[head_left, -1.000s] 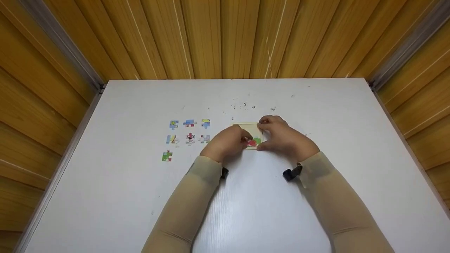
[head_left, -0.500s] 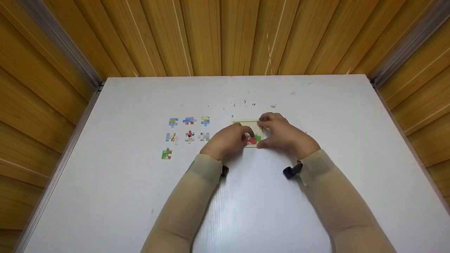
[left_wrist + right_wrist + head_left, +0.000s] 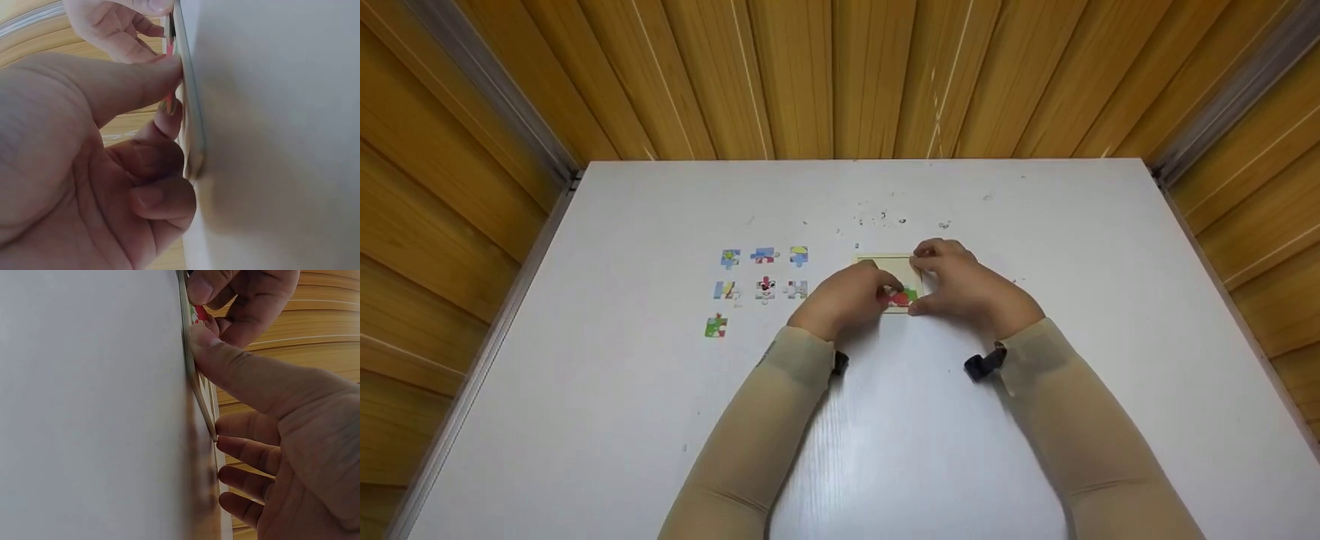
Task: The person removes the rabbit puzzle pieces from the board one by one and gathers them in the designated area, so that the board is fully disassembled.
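A small pale wooden puzzle tray [image 3: 894, 267] lies between both hands. Red and green picture pieces [image 3: 901, 298] show along its near side. My left hand [image 3: 844, 300] pinches a puzzle piece [image 3: 170, 102] with red on it between thumb and index finger, low over the tray; its other fingers are curled. Most of that piece is hidden by the fingers. On the other side my right hand [image 3: 966, 291] holds the tray's right side, its thumb [image 3: 205, 336] at the near edge and its fingertips by the far corner.
Several loose jigsaw pieces [image 3: 765, 288] lie in rows on the white table [image 3: 645, 390], left of the tray. A green piece [image 3: 716, 326] sits nearest at the left. Dark marks [image 3: 901, 221] spot the tabletop behind the tray. Wood-patterned panels [image 3: 840, 82] stand behind the table.
The left fingers have shifted slightly at the tray, and the red patch beside them shows a little differently. The right hand keeps its place; the head view has tilted slightly.
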`<state>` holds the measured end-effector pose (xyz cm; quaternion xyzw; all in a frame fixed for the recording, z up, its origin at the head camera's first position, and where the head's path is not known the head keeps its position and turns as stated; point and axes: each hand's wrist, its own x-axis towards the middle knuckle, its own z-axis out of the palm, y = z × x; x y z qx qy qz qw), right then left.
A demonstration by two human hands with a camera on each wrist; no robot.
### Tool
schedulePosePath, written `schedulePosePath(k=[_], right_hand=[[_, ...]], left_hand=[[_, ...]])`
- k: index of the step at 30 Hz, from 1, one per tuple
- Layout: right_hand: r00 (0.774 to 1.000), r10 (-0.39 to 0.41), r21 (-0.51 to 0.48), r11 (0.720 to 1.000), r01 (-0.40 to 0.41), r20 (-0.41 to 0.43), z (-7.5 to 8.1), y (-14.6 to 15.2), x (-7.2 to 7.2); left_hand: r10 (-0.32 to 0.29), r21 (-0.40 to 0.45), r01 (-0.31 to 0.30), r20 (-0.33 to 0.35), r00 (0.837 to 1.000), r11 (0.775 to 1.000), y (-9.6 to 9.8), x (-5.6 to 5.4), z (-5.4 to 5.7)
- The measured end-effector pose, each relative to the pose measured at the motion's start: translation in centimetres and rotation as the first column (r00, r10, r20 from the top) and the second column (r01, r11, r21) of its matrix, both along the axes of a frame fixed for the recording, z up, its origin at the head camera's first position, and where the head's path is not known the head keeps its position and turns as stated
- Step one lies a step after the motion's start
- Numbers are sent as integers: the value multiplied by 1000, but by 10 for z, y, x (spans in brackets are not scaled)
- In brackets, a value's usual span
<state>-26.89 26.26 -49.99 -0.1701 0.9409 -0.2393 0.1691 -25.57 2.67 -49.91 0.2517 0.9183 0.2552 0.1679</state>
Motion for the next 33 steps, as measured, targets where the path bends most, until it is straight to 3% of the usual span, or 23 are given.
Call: schedulePosePath(k=[5, 12, 19, 33], right_hand=[[1000, 6, -11, 1000, -6, -1, 0, 0, 1], [1000, 10, -6, 1000, -10, 0, 0, 0, 0], [1000, 14, -3, 1000, -14, -14, -1, 0, -2], [999, 35, 6, 999, -35, -27, 0, 0, -2]], left_hand=[[-30, 7, 30, -24, 999, 1000, -3, -1, 2], [10, 10, -10, -1, 1000, 1000, -3, 1, 2], [-19, -1, 19, -34, 999, 1000, -2, 4, 1], [-16, 7, 16, -14, 1000, 1000, -6, 2, 2]])
